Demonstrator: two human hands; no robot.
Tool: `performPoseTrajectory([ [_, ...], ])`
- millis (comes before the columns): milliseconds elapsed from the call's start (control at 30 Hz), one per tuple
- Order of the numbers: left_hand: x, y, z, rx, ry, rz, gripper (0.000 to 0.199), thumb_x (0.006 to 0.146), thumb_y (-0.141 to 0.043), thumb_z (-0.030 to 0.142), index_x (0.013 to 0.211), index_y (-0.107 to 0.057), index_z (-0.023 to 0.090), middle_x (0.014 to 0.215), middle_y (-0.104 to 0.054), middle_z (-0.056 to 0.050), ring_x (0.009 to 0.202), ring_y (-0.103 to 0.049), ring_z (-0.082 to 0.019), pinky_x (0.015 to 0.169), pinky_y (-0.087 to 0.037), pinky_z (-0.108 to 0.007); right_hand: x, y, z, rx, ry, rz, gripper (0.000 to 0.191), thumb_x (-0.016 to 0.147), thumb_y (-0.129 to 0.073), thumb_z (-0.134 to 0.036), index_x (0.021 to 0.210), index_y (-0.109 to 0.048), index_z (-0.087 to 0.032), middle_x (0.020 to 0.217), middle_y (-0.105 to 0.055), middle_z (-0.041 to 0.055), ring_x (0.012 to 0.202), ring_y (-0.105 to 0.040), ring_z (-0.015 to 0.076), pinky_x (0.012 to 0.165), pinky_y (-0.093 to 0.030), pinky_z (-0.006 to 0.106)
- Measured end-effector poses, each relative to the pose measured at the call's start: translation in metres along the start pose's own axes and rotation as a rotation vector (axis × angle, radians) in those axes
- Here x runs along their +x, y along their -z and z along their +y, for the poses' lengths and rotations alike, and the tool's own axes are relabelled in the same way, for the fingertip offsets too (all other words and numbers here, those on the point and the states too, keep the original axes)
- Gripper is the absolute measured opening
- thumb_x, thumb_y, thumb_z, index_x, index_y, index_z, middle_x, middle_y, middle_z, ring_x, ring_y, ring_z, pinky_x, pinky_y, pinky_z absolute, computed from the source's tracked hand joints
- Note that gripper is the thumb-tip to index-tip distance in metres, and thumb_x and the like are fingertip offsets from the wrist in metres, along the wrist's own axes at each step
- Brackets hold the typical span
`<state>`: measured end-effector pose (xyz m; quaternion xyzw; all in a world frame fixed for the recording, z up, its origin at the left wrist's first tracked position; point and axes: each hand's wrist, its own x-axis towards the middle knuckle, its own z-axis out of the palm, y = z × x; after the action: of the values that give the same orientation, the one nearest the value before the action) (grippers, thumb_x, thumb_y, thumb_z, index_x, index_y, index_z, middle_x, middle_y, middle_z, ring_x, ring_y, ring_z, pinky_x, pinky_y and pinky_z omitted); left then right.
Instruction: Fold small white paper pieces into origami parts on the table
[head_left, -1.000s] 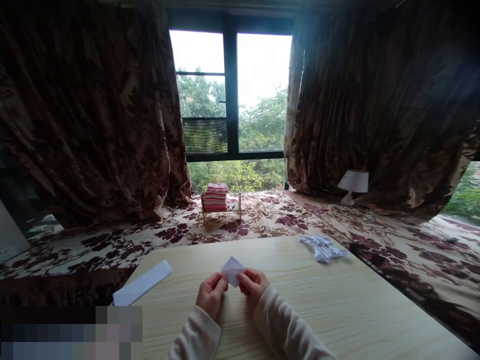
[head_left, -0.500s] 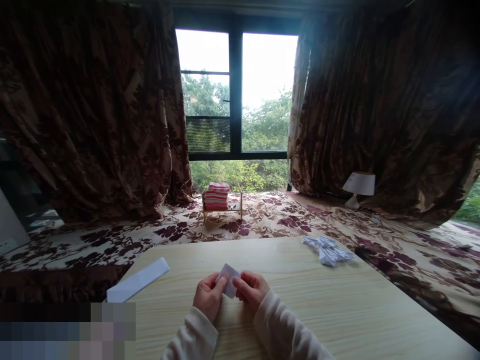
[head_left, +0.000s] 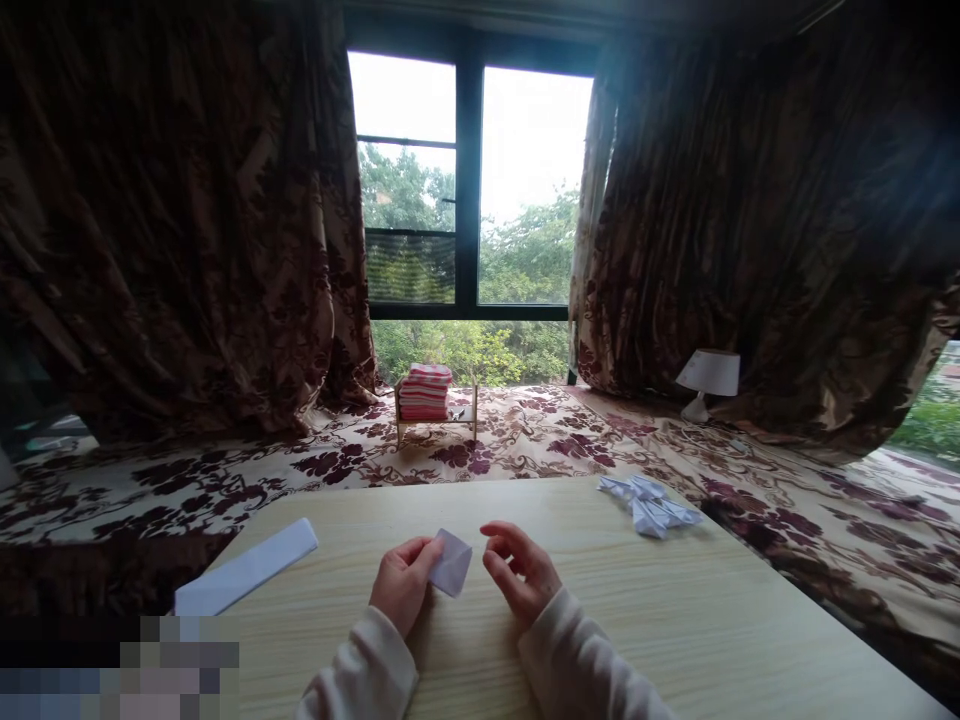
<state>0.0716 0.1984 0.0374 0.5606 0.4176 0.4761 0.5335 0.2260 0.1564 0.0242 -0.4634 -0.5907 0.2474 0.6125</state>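
A small folded square of white paper point(head_left: 453, 564) is pinched at its left corner between the thumb and fingers of my left hand point(head_left: 406, 582). Crease lines run across its face. Just to the right of it, apart from the paper, my right hand point(head_left: 521, 572) is raised with its fingers curved and a gap between thumb and index finger; nothing is in it. Both hands are over the pale wooden table point(head_left: 600, 620).
A long folded white paper strip point(head_left: 251, 568) lies at the table's left edge. Several folded paper pieces point(head_left: 649, 506) are heaped at the far right corner. Beyond the table, a small rack with striped cloths point(head_left: 425, 392) and a white lamp point(head_left: 709, 375) stand on flowered fabric.
My right hand has let go of the folded paper and moved a little to the right, its fingers opening. The left hand keeps its hold. The view has shifted slightly.
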Motion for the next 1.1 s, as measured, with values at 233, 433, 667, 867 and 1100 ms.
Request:
performPoseTrajectory([
  [233, -0.004, 0.005, -0.002, -0.023, 0.054, -0.068, 0.039, 0.065, -0.062, 0.048, 0.077, -0.068, 0.011, 0.056, -0.058, 0.001, 0.056, -0.047, -0.011, 0.054, -0.038, -0.021, -0.009, -0.010, 0.001, -0.053, 0.029, -0.119, 0.027, 0.064, -0.058, -0.020, 0.091, -0.059, -0.021, 0.069, -0.055, -0.0004, 0.055, -0.051, 0.0101, 0.040, -0.035, 0.017],
  [433, -0.015, 0.000, 0.008, -0.029, 0.142, -0.202, 0.041, 0.059, -0.068, 0.045, 0.078, -0.068, 0.009, 0.060, -0.062, -0.003, 0.055, -0.050, -0.012, 0.050, -0.040, -0.021, -0.010, -0.014, 0.007, 0.014, -0.061, -0.098, 0.029, 0.063, -0.058, -0.022, 0.092, -0.058, -0.019, 0.064, -0.054, -0.0018, 0.053, -0.051, 0.0098, 0.043, -0.038, 0.019],
  [667, -0.018, 0.001, 0.008, -0.037, 0.202, -0.170, 0.032, 0.051, -0.070, 0.037, 0.064, -0.066, 0.008, 0.045, -0.054, 0.000, 0.041, -0.043, -0.008, 0.040, -0.037, -0.021, -0.010, -0.015, 0.006, -0.001, -0.064, -0.082, 0.025, 0.062, -0.056, -0.019, 0.087, -0.058, -0.018, 0.058, -0.052, -0.0035, 0.049, -0.048, 0.0085, 0.040, -0.034, 0.017],
  [867, -0.018, 0.003, 0.007, -0.056, 0.209, -0.160, 0.030, 0.053, -0.069, 0.036, 0.064, -0.065, 0.008, 0.045, -0.053, 0.001, 0.041, -0.044, -0.008, 0.041, -0.038, -0.021, -0.010, -0.016, 0.004, 0.001, -0.106, -0.068, 0.025, 0.062, -0.057, -0.021, 0.087, -0.057, -0.017, 0.058, -0.053, -0.0033, 0.048, -0.047, 0.0083, 0.040, -0.033, 0.017],
  [1100, -0.018, 0.003, 0.010, -0.052, 0.235, -0.170, 0.034, 0.048, -0.073, 0.037, 0.065, -0.068, 0.008, 0.050, -0.057, -0.002, 0.043, -0.046, -0.008, 0.043, -0.040, -0.022, -0.011, -0.018, 0.008, 0.050, -0.119, -0.098, 0.032, 0.062, -0.058, -0.020, 0.094, -0.055, -0.017, 0.060, -0.052, -0.0039, 0.047, -0.043, 0.0066, 0.040, -0.034, 0.017],
])
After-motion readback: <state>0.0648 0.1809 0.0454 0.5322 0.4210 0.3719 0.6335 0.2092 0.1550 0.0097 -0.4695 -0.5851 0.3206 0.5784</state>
